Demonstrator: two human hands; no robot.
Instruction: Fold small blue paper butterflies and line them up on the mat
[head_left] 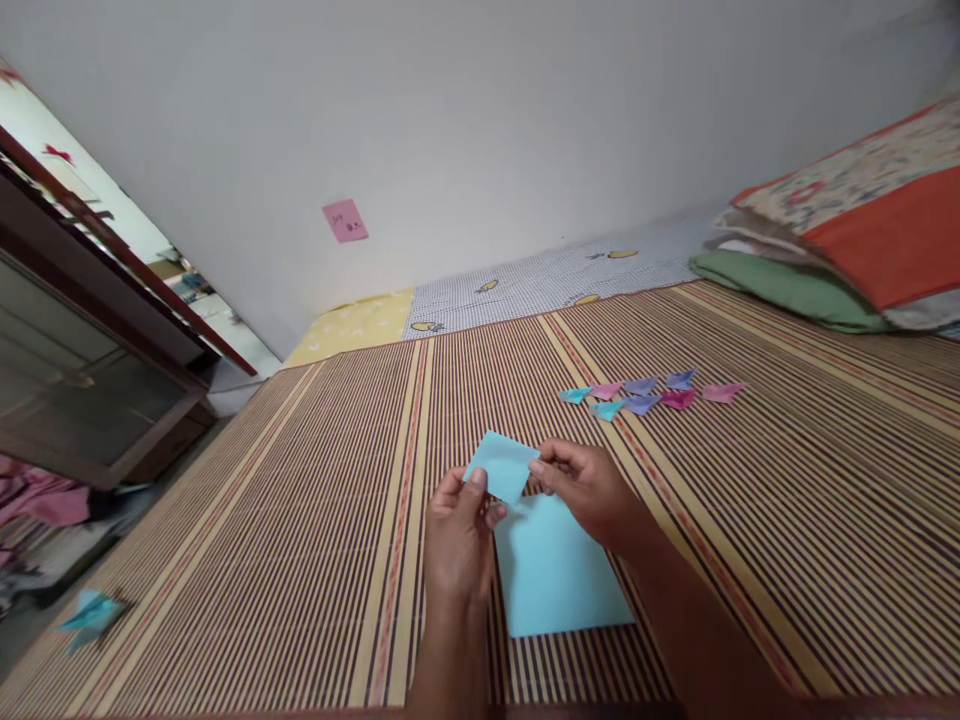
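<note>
Light-blue paper (504,466), dark-striped mat (307,540)

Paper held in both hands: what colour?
The paper is light blue, seen in the head view.

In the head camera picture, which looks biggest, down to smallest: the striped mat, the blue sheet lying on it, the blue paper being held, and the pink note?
1. Striped mat
2. Blue sheet
3. Held blue paper
4. Pink note
The note looks farther away, so real sizes may compare differently.
</note>
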